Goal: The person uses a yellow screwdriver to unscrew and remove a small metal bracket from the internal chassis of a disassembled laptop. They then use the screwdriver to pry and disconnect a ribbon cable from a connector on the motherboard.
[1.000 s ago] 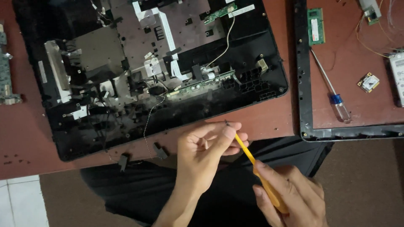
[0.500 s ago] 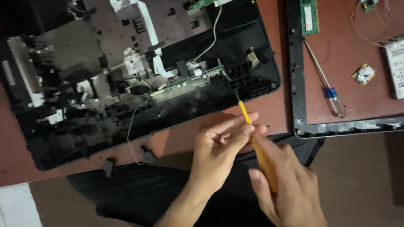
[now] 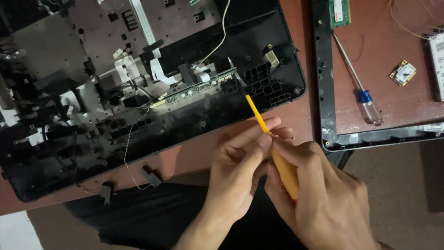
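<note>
Head view: a yellow screwdriver (image 3: 277,148) is gripped in the closed right hand (image 3: 319,194); its shaft is pinched by the left hand (image 3: 240,171) beside the laptop base (image 3: 138,92) at the table's (image 3: 194,155) front edge.

An electronics repair bench, informal in kind. A reddish-brown table (image 3: 365,60) carries an opened laptop chassis (image 3: 152,92) with exposed ribbon cables at left, a detached black screen bezel (image 3: 323,92) at right, and within it loose parts: a blue-handled screwdriver (image 3: 358,88), a green memory module (image 3: 340,11), a small wireless card (image 3: 403,72).
</note>
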